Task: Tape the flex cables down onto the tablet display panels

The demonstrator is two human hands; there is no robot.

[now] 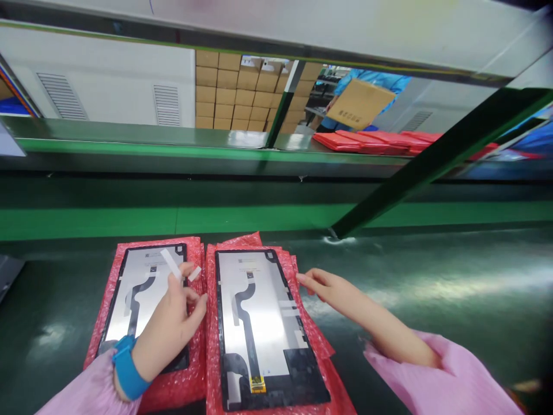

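My left hand (pixel 173 311), with a blue wristband (pixel 129 367), is over the left display panel (pixel 123 305). Thin white tape strips (pixel 171 264) stick out from its fingertips, held or stuck there. The panel lies on red bubble wrap (pixel 103 311). To its right, a second display panel (pixel 270 323) lies face down on more red bubble wrap (pixel 212 346), its dark ribbon cable and silver back showing. Beside that panel's upper right edge is my right hand (pixel 324 285), fingers stretched out at the wrap's edge with nothing visible in them.
A green slanted post (pixel 415 178) rises from the dark green bench (pixel 453 288) at the right. Red packets (pixel 367 141) lie on the shelf behind. Beyond it are stacked cardboard boxes (pixel 233 95) and a person in blue (pixel 367 78) with a carton (pixel 360 104).
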